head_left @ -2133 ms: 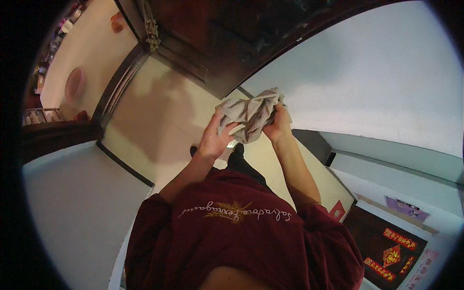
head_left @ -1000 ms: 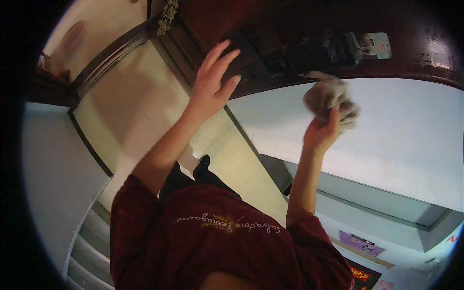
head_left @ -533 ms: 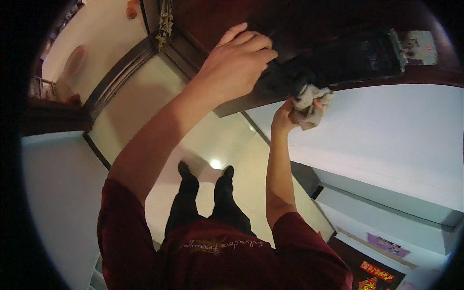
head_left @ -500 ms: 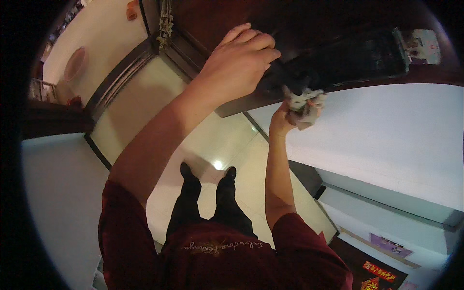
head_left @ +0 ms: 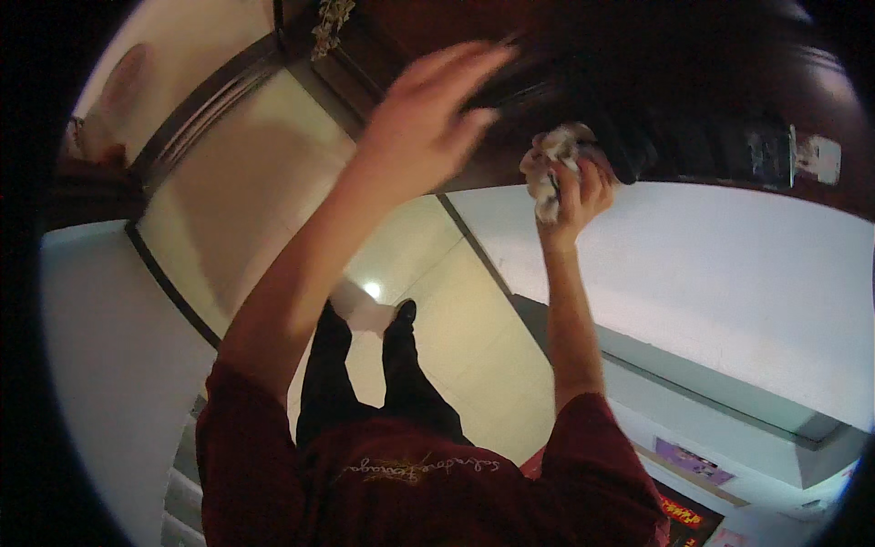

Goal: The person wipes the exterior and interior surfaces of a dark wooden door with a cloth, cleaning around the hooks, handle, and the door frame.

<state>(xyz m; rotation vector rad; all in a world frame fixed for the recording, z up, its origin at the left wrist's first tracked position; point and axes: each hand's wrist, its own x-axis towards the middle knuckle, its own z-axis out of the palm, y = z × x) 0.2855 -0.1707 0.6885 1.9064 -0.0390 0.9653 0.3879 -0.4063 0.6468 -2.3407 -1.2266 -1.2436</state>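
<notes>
While both arms reach up toward the top of the frame, the right hand (head_left: pixel 567 187) sits upper centre-right, fist clenched around a crumpled white-grey cloth (head_left: pixel 550 169). Cloth is bunched tight; part of it sticks out on the left side of the fist and hangs a little below the fingers. Fist with cloth is pressed against or just beside the underside edge of a dark brown wooden shelf or ledge (head_left: pixel 693 137) that runs across the top right; contact point is in shadow, cannot tell if it actually touches.

Left hand (head_left: pixel 424 118) is upper centre, blurred, fingers spread and extended toward the upper right, palm open, holding nothing. Fingertips overlap the dark wood edge; cannot tell whether they rest on it. The two hands are near each other, not touching.

Small pale rectangular tag or label (head_left: pixel 816 157) is on the dark wood at far upper right, well apart from the cloth.

Lower centre: dark red short-sleeved shirt (head_left: pixel 428 479) with a line of pale script across the chest, black trousers (head_left: pixel 365 374) and black shoes above it in the frame, standing on cream glossy floor tiles (head_left: pixel 228 210) with dark border strips. White wall (head_left: pixel 720 283) fills the right middle.
</notes>
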